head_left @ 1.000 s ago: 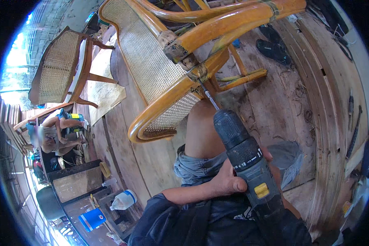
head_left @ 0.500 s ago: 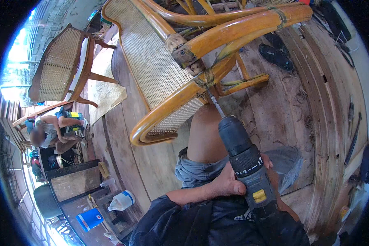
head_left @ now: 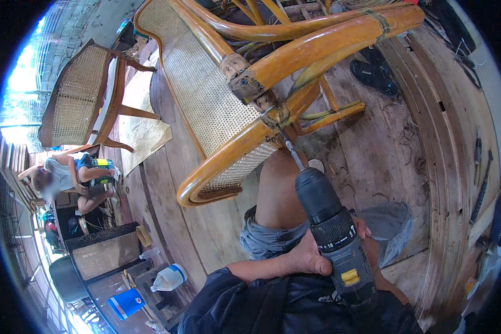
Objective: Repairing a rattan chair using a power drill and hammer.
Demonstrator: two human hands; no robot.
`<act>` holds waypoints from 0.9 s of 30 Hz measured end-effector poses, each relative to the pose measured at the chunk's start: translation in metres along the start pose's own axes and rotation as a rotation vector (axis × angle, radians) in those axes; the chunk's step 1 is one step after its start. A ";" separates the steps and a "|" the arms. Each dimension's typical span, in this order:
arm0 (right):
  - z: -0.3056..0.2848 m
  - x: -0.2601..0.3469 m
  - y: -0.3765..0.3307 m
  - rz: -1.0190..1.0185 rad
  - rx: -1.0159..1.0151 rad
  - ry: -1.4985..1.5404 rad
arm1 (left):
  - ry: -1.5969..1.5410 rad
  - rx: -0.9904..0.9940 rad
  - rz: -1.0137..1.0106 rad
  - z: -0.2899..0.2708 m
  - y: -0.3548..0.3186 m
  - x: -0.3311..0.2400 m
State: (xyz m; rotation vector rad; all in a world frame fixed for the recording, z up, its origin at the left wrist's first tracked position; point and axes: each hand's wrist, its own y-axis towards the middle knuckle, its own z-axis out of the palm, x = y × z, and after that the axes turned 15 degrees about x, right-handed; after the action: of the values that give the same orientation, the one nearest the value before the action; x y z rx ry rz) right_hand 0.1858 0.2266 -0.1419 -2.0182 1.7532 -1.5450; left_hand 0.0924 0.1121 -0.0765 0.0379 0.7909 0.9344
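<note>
- A black cordless drill point(head_left: 331, 231) points up and away, its bit point(head_left: 291, 151) meeting a bound joint point(head_left: 273, 114) on a rattan chair point(head_left: 222, 100) lying tipped on a plank floor point(head_left: 395, 150).
- Over the past second the drill has crept up and left, closer to the joint; the bit looks pressed in, likely driving.
- The left hand point(head_left: 306, 259) is wrapped round the handle.
- The right hand point(head_left: 367, 231) shows behind the drill; I cannot tell its grip.
- A bare knee point(head_left: 278, 192) sits below the chair.
- Far left, another person point(head_left: 67, 175) sits by a second cane chair point(head_left: 80, 94).
</note>
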 end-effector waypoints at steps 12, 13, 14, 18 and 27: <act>-0.007 0.003 -0.001 -0.008 0.023 0.039 | 0.008 0.052 -0.041 -0.006 -0.001 0.000; -0.008 0.004 -0.001 -0.011 0.028 0.047 | -0.004 0.033 -0.006 -0.005 0.000 0.000; -0.009 0.005 -0.001 -0.007 0.032 0.050 | 0.002 0.035 -0.016 -0.005 0.001 -0.002; -0.015 0.013 -0.001 -0.010 0.058 0.071 | 0.017 0.004 -0.015 -0.001 0.003 -0.004; -0.066 0.045 -0.013 -0.029 0.058 0.170 | 0.041 0.097 -0.001 -0.010 0.007 0.000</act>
State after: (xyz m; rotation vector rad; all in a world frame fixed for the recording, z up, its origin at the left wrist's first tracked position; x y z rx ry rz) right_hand 0.1434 0.2319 -0.0733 -1.9468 1.7186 -1.8035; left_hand 0.0809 0.1135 -0.0807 0.1032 0.8739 0.8972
